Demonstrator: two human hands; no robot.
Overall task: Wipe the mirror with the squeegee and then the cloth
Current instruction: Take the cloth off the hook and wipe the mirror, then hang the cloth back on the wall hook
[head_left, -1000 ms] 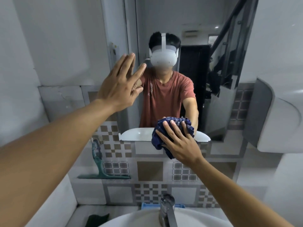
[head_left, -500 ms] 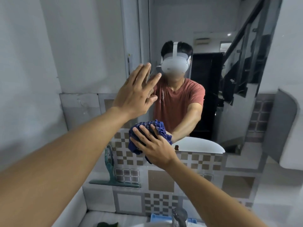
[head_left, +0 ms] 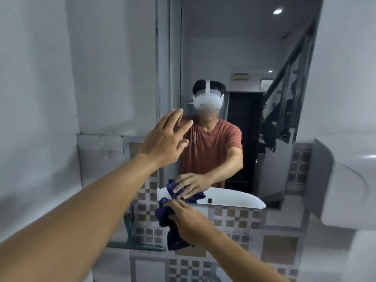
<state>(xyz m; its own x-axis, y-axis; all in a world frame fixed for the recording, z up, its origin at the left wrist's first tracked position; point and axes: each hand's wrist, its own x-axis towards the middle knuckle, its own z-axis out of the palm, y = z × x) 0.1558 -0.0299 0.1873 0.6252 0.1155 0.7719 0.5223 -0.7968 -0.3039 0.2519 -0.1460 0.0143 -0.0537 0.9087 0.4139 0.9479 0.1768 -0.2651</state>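
The wall mirror (head_left: pixel 240 47) hangs ahead and reflects a person in a red shirt. My right hand (head_left: pixel 190 219) grips a crumpled dark blue cloth (head_left: pixel 164 214) and holds it at the mirror's bottom left corner, just below its lower edge. My left hand (head_left: pixel 165 140) is raised with fingers spread, flat against or just off the mirror's left edge. A green squeegee (head_left: pixel 134 244) leans on the tiled wall ledge to the lower left, its handle partly hidden behind my left forearm.
Checkered tiles (head_left: pixel 234 218) cover the wall below the mirror. A white fixture (head_left: pixel 345 190) juts out on the right at hand height. A grey wall panel (head_left: pixel 99 159) sits left of the mirror.
My right hand has slid the cloth leftward and down along the mirror's lower edge to its bottom left corner. The view has tilted up. My left hand stays raised at the mirror's left edge.
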